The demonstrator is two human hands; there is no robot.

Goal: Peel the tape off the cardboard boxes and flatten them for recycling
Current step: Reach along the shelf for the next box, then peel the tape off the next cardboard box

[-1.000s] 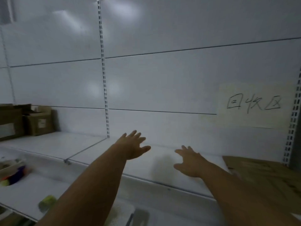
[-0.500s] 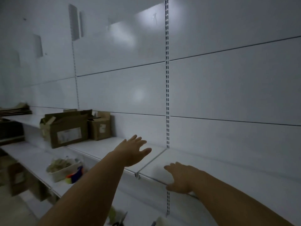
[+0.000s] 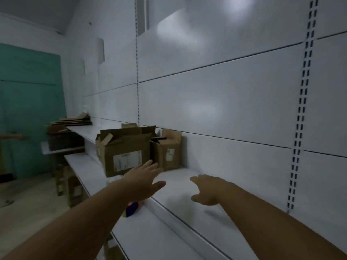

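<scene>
Reaching empty, fingers spread — left hand (image 3: 144, 182), right hand (image 3: 208, 190) — toward upright open-flapped box (image 3: 124, 152).

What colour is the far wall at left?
Teal green far wall, seen in the head view, the only view.

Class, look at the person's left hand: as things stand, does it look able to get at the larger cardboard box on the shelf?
Probably yes. The left hand is open and stretched toward the larger cardboard box, with nothing between them on the shelf.

White shelf (image 3: 189, 192) carries large open cardboard box (image 3: 124, 152), smaller box (image 3: 168, 150) just beside it.
</scene>
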